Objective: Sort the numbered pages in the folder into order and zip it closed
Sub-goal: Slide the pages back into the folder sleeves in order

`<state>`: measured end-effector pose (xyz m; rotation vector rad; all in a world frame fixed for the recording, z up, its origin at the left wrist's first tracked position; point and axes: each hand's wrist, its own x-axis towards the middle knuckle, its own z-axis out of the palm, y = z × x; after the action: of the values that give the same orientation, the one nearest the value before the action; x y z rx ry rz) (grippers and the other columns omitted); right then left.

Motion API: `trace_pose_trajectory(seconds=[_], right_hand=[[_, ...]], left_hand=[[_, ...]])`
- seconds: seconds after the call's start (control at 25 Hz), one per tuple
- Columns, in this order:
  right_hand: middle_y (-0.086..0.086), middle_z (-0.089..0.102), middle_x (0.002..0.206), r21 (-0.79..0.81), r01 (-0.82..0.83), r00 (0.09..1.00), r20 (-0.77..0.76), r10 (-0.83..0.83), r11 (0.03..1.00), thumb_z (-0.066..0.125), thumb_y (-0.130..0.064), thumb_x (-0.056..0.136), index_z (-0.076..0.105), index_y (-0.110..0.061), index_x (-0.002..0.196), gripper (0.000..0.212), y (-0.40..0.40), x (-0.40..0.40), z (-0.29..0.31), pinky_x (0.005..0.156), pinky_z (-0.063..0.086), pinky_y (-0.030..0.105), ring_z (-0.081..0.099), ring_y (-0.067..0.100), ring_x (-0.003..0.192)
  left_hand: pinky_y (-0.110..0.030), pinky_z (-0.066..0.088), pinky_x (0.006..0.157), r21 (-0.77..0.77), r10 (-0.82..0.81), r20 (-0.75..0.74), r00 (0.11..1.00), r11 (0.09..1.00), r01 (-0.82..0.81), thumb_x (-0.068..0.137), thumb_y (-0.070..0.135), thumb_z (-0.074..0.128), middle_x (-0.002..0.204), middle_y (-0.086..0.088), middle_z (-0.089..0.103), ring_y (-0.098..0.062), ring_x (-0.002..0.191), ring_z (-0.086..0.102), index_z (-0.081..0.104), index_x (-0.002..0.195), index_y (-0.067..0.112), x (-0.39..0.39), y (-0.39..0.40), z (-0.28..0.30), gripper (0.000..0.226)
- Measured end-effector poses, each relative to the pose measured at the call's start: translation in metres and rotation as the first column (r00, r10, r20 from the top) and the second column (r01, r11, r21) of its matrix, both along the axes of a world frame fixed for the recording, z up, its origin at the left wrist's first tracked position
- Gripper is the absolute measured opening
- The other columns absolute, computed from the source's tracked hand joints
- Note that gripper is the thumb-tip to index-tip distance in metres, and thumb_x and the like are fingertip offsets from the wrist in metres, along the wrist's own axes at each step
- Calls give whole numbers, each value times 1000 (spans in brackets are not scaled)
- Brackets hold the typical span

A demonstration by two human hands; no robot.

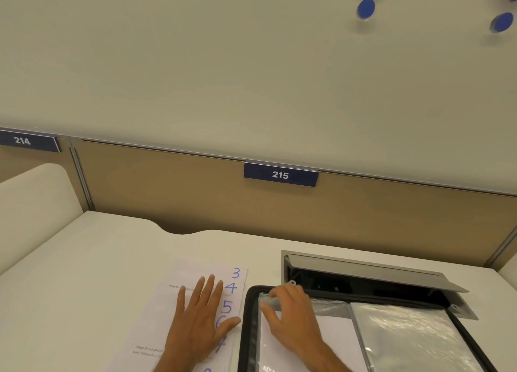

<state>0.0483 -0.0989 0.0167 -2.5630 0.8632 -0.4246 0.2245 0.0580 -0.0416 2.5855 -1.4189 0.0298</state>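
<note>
So the right hand (pixel 291 315) is curled over the top left corner of a clear plastic sleeve (pixel 302 341) inside the open folder (pixel 249 329), fingers bent and pinching the sleeve's edge. The left hand (pixel 200 324) is flat, fingers straight and spread a bit, pressing down on the stack of numbered pages (pixel 179 301) just left of the folder. Those pages are fanned out so the blue handwritten numbers 3, 4, 5, 6 run down their right edge; long axis goes away from the person, leaning slightly right. The folder is black with a zipper rim and lies open on the white desk (pixel 84 259), long side running the same way, with another shiny sleeve (pixel 405 338) on its right half. Behind it sits an open grey cable hatch (pixel 363 271). A tan partition carries a 215 label (pixel 280 175).
</note>
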Motion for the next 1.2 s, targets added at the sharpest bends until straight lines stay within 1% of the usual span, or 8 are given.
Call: trace_pose_trajectory(seconds=[0.12,0.32,0.52,0.64,0.72,0.84,1.0,1.2], right_hand=[[-14,52,125,39,-17,1000,-9,17,999,53,-51,96,54,-28,123,35,-12,45,1,97,39,18,44,4,114],[-6,37,154,147,-67,980,-175,92,987,54,-51,96,33,-26,149,62,-20,93,-6,115,33,34,36,16,139],[-2,36,155,131,-43,964,-255,76,990,57,-54,93,26,-24,153,74,-21,125,-7,116,27,41,34,22,139],[-2,48,140,202,7,960,-275,50,979,60,-57,90,43,-26,142,63,-29,133,-5,107,33,40,41,21,129],[-4,58,124,238,31,957,-286,40,971,62,-60,87,58,-30,118,43,-31,137,-4,100,40,37,49,18,117],[-7,67,100,367,80,985,-169,-18,927,69,-55,84,55,-32,85,27,-34,139,-5,92,52,39,63,13,97],[-8,67,91,483,101,991,25,-129,870,72,-36,89,54,-28,82,22,-32,137,-4,80,59,29,68,11,85],[-9,65,89,473,64,980,136,-144,879,71,-30,92,52,-27,82,22,-28,138,6,65,51,12,66,9,78]], left_hand=[[-48,6,114,-21,-9,-7,1000,1000,9,83,87,34,142,-5,58,-30,127,57,49,140,21,6,-1,-15,89],[-45,7,113,-99,11,22,1000,995,-8,83,88,33,135,-2,64,-24,119,65,53,136,22,8,-4,-24,87],[-46,7,114,-73,-17,44,999,997,20,81,88,36,138,-2,61,-19,131,42,63,133,21,12,-7,-30,89],[-46,7,114,-79,-17,5,1000,997,17,80,89,37,138,-2,62,-20,131,41,57,136,22,13,-7,-30,89],[-46,7,114,-91,-9,-2,1000,996,9,81,89,36,137,-2,63,-22,130,46,51,137,23,12,-8,-28,89],[-44,9,112,-91,6,-11,1000,996,-7,81,89,34,136,-1,64,-26,121,63,49,137,24,10,-8,-24,87],[-43,8,112,-85,21,-10,1000,996,-22,83,88,32,138,-1,62,-26,119,65,47,140,24,8,-6,-22,87],[-42,9,112,-84,37,-13,999,996,-38,86,85,29,143,-4,57,-28,122,62,44,145,21,5,-2,-18,88]])
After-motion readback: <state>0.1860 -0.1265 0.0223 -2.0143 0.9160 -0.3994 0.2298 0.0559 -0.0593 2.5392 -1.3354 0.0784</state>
